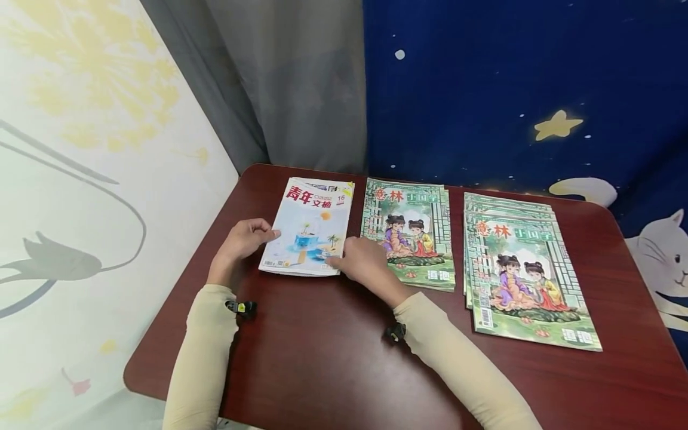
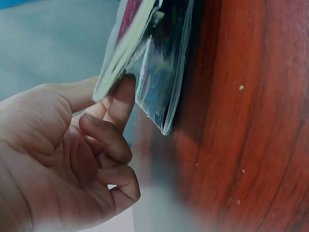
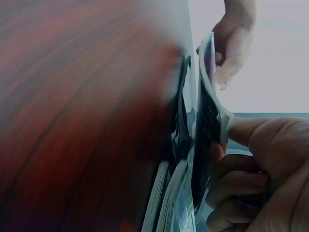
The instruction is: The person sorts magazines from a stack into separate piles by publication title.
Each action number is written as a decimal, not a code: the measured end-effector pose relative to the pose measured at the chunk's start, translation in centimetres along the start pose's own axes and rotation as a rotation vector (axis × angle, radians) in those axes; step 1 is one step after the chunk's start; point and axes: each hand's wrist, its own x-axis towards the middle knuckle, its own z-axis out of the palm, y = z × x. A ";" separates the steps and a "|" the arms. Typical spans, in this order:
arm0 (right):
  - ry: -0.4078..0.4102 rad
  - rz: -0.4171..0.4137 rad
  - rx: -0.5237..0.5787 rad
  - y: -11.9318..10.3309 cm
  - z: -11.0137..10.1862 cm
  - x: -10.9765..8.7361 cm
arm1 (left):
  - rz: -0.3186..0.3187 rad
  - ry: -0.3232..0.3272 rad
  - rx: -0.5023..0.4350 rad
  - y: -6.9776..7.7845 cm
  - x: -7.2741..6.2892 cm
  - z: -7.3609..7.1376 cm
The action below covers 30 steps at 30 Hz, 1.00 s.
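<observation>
A white magazine (image 1: pixel 301 221) with red title characters and a beach picture lies across both hands at the table's left part. My left hand (image 1: pixel 242 242) pinches its left edge between thumb and fingers. At its lower right corner, my right hand (image 1: pixel 366 261) grips the other edge, thumb on top. In the left wrist view, the magazine (image 2: pixel 126 53) is raised at the held edge, with another magazine (image 2: pixel 166 113) below it on the table. The right wrist view shows the held magazine (image 3: pixel 206 87) above other magazines' page edges (image 3: pixel 161 203).
Right of the hands lies a pile of green magazines (image 1: pixel 414 209), close to my right hand. Another, unevenly stacked green pile (image 1: pixel 532 275) lies farther right. The dark red table (image 1: pixel 322 334) backs onto a grey curtain (image 1: pixel 317 89) and a blue starry cloth (image 1: pixel 473 89).
</observation>
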 end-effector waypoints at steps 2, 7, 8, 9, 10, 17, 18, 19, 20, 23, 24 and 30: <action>-0.007 0.024 -0.003 -0.2 0.1 0.1 | 0.001 0.005 0.019 0.0 0.1 0.1; -0.008 0.056 -0.040 -0.8 0.8 0.6 | -0.022 0.048 0.105 0.1 0.3 0.4; -0.010 0.061 -0.043 -1.0 0.9 0.7 | -0.031 0.057 0.138 0.1 0.3 0.5; -0.015 0.066 -0.045 -1.1 1.1 0.9 | -0.040 0.065 0.168 0.1 0.3 0.5; -0.019 0.071 -0.045 -1.3 1.2 1.0 | -0.048 0.075 0.197 0.1 0.3 0.6; -0.022 0.108 -0.056 -1.7 1.4 1.2 | -0.074 0.145 0.330 0.3 0.2 1.0; -0.013 0.102 -0.059 -1.8 1.4 1.0 | -0.081 0.152 0.345 0.4 0.1 1.1; -0.004 0.093 -0.061 -1.8 1.3 0.8 | -0.089 0.157 0.357 0.4 0.1 1.1; 0.007 0.083 -0.062 -1.8 1.2 0.5 | -0.097 0.165 0.367 0.4 0.0 1.1; 0.031 0.030 -0.049 -1.6 0.7 -0.4 | -0.108 0.190 0.387 0.6 -0.2 1.3; 0.042 0.008 -0.042 -1.5 0.4 -0.7 | -0.106 0.196 0.390 0.7 -0.2 1.3; 0.104 -0.096 0.041 0.3 -1.2 -2.3 | -0.036 0.261 0.464 2.4 -0.1 2.5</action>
